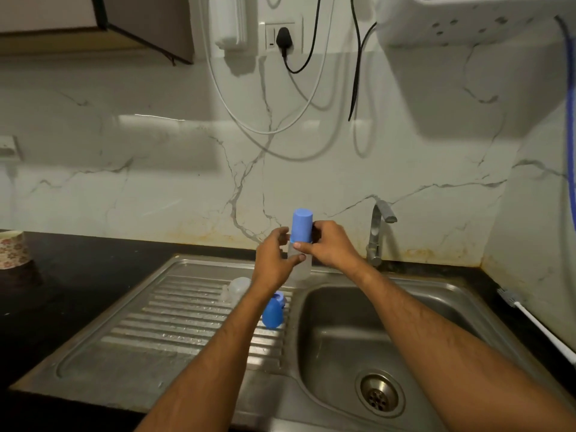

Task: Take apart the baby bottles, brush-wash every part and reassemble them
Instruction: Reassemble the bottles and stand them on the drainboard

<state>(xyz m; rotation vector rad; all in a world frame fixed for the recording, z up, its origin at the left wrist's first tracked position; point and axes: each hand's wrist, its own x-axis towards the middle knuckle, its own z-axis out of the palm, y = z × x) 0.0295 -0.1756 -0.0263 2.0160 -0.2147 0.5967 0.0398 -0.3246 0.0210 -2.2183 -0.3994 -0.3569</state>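
I hold a baby bottle [301, 266] upright above the back edge of the steel sink. Its body is clear and a blue cap [302, 225] sits on top. My left hand [274, 260] wraps the clear body. My right hand [330, 244] grips the blue cap and collar from the right. On the ribbed drainboard [174, 322] lie a second blue cap [272, 313], partly hidden by my left forearm, and clear parts [237, 287] of another bottle. A white bottle brush [536, 325] lies on the dark counter at the right.
The sink basin [339, 344] with its drain [378, 392] is below my right arm. A steel tap [378, 232] stands at the back. A patterned cup [12, 249] sits on the black counter at far left. Cables hang from a wall socket [282, 37].
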